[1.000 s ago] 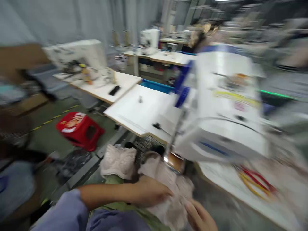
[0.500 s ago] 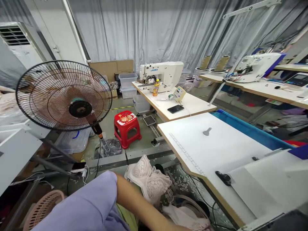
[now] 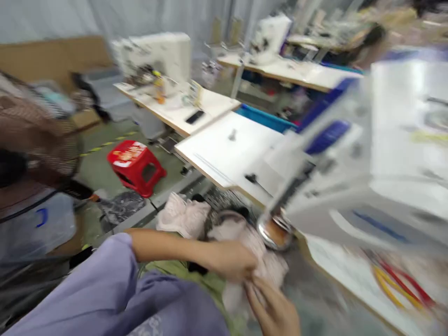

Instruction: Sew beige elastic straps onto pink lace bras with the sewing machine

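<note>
Over my lap, my left hand (image 3: pixel 233 260) is closed, its fingertips meeting those of my right hand (image 3: pixel 275 305). Pale pink fabric, seemingly a bra (image 3: pixel 271 268), bunches behind and below the fingers, and both hands pinch at it. Motion blur hides the exact spot they grip. Another pale pink lace bra (image 3: pixel 184 217) with moulded cups rests just beyond my left forearm. To the right of the hands stands the white head of a sewing machine (image 3: pixel 322 196), with a shiny round metal part (image 3: pixel 275 231) close by.
Red- and yellow-handled tools (image 3: pixel 402 282) lie on the right-hand table. Ahead is a white worktable (image 3: pixel 224 149), joined to another bearing a phone (image 3: pixel 195 116), a bottle (image 3: pixel 159 87) and a sewing machine (image 3: pixel 175 51). A red stool (image 3: pixel 136 165) and a fan (image 3: pixel 38 140) stand left.
My view has swung right and down. Both hands have come into sight, together at the pale pink fabric; before, only my left arm showed. The near sewing machine now shows.
</note>
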The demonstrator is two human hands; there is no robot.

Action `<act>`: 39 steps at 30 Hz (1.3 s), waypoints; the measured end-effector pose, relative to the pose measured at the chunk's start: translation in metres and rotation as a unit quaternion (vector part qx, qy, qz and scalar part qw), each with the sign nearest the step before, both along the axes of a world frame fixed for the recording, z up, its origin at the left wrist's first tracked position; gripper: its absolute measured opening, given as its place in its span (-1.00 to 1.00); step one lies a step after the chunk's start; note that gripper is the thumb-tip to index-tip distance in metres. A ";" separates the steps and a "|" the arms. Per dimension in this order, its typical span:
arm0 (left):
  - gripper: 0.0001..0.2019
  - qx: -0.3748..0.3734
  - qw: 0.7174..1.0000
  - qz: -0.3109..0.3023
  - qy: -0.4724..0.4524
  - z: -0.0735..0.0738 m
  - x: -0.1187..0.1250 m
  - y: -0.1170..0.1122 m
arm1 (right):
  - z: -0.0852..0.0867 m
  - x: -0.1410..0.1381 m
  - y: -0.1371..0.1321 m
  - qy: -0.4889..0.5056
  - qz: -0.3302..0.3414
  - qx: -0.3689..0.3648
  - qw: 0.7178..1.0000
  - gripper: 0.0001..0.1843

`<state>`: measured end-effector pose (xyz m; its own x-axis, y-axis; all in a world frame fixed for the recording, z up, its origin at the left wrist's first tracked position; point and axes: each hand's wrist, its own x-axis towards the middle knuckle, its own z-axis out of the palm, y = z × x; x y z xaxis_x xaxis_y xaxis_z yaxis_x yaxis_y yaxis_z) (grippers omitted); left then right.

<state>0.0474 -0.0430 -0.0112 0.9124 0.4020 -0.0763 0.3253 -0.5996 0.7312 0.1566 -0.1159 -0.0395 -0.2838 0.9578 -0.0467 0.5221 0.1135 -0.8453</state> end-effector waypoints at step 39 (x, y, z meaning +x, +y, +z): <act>-0.92 0.163 0.961 0.065 -0.216 0.006 0.008 0.015 | 0.045 0.090 -0.012 0.046 -0.172 -0.056 0.982 -0.78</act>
<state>0.0549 -0.0282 -0.0049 0.7708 0.4537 0.4473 0.1220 -0.7942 0.5953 0.2466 -0.1280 0.0056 0.0473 0.9880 -0.1474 0.4341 -0.1532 -0.8877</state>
